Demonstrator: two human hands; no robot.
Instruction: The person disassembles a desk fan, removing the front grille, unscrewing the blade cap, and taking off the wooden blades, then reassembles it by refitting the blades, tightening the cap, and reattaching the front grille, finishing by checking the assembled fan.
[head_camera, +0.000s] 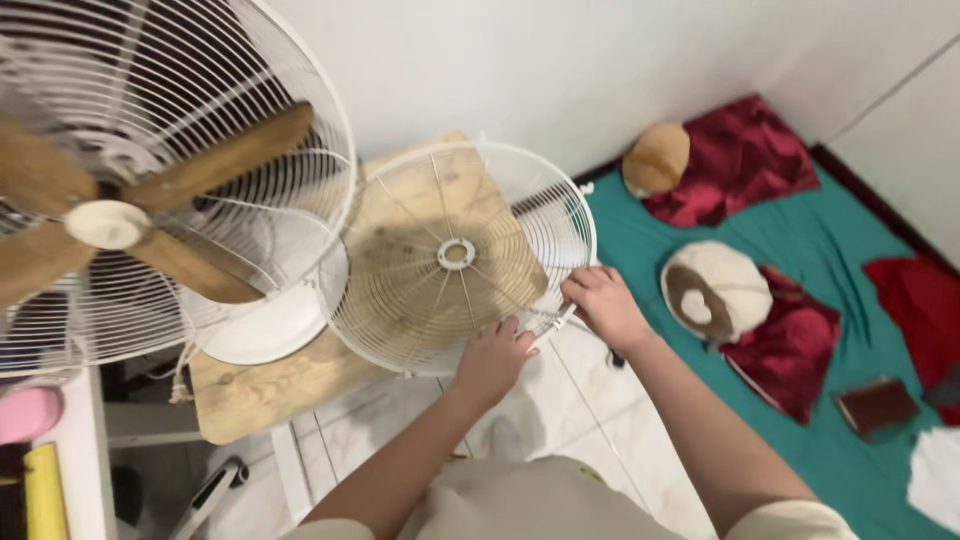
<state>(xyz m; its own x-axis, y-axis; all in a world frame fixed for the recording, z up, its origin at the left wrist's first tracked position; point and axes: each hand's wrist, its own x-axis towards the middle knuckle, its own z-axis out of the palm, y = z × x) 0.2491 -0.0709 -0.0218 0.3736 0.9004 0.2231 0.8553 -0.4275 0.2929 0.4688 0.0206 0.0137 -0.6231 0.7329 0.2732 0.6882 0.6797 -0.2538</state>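
Note:
A detached round white wire fan grille (455, 255) stands tilted against a wooden board (290, 385) near the wall. My left hand (492, 362) grips its lower rim. My right hand (603, 305) pinches a small white clip on the rim at the lower right. At the left stands a fan (150, 190) with brown blades, a cream hub and its rear white cage, its front open.
A teal mat (800, 400) covers the floor at the right, with dark red cloths (740, 160), tan and cream cushions (715, 290) and a small brown box (876, 407). White tiles lie below my arms. A pink and a yellow object sit at the lower left.

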